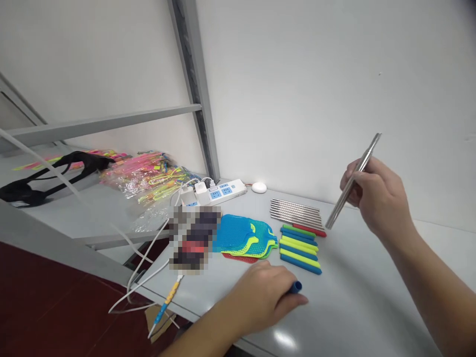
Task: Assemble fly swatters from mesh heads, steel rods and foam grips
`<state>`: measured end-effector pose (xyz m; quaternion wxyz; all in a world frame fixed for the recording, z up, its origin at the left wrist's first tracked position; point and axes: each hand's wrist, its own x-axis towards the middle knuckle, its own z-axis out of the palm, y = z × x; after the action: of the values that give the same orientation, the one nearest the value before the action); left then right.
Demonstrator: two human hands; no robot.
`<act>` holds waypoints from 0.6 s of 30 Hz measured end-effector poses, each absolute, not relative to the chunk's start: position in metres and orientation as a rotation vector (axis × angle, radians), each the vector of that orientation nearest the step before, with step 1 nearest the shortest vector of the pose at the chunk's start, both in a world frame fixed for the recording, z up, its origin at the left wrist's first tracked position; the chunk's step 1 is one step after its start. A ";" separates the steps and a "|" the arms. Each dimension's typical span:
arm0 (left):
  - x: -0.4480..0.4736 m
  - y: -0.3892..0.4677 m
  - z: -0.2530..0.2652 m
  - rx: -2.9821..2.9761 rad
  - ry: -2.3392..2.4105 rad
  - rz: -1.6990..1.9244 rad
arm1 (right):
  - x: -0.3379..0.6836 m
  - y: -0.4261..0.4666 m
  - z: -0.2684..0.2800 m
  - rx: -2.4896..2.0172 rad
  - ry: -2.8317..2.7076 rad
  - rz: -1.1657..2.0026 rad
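Raised over the right side of the table, my right hand [375, 191] grips a shiny telescopic metal rod [351, 183], tilted with its thicker end downward. My left hand [266, 292] is closed around a blue plastic handle tube [296, 286]; its open round end sticks out by the thumb. Between the hands lies a row of coloured handle tubes [299, 251] in blue, yellow, green and red. Behind them several metal rods [295, 212] lie side by side. Flat perforated fly swatter heads [238, 235] in blue, yellow, green and red are stacked to the left of the tubes.
A white power strip [223, 193] with plugs and cables sits along the back, beside a white round device [259, 187]. A blurred-out phone-like object [195, 240] lies left. Bagged colourful items [148, 173] and a black strap [74, 163] rest on the grey shelf.
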<state>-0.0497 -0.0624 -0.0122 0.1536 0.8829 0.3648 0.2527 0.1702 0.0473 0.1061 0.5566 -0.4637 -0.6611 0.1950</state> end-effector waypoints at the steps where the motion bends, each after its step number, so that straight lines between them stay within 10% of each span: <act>1: -0.050 -0.062 -0.011 2.526 1.056 0.714 | 0.165 0.035 0.103 -1.014 -1.499 0.590; 18: -0.046 -0.062 -0.008 2.460 1.162 0.563 | 0.124 -0.032 0.026 -0.715 -1.249 0.746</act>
<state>-0.0462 -0.0620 -0.0076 0.1805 0.8709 0.4113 0.1992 0.1238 -0.0323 0.0265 0.6892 -0.3195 -0.5584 0.3333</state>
